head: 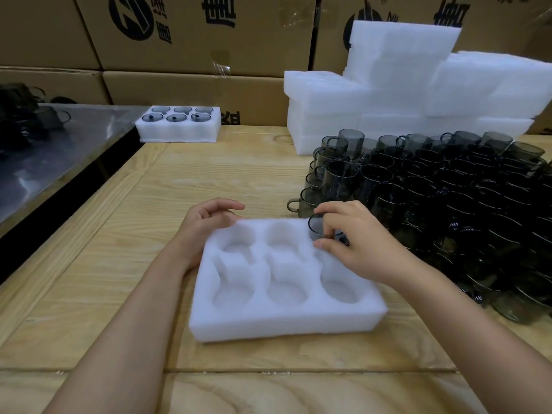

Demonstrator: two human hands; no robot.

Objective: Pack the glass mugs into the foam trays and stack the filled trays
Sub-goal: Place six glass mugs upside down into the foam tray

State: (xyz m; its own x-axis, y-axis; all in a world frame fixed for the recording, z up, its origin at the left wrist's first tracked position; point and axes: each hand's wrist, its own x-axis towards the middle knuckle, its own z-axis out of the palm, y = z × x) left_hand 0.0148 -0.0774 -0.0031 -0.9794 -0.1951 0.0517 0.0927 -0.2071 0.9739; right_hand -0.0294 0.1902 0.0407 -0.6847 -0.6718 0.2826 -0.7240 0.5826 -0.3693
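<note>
One fragile glass mug (316,227) is sitting in the foam tray's (283,322) far-right pocket, right hand (358,246) pinching its rim, left hand (206,225) lying slack.

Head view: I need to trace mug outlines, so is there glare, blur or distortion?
In the head view, wide-angle stretch toward the edges; glare streaks the metal surface; the mug pile merges into a dark mass; the mug pinched by the right hand shows only a thin rim.

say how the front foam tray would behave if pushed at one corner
With five pockets empty, the foam tray is probably light and likely to slide or pivot on the wooden table. Its soft rounded edges suggest denting, not cracking.
</note>
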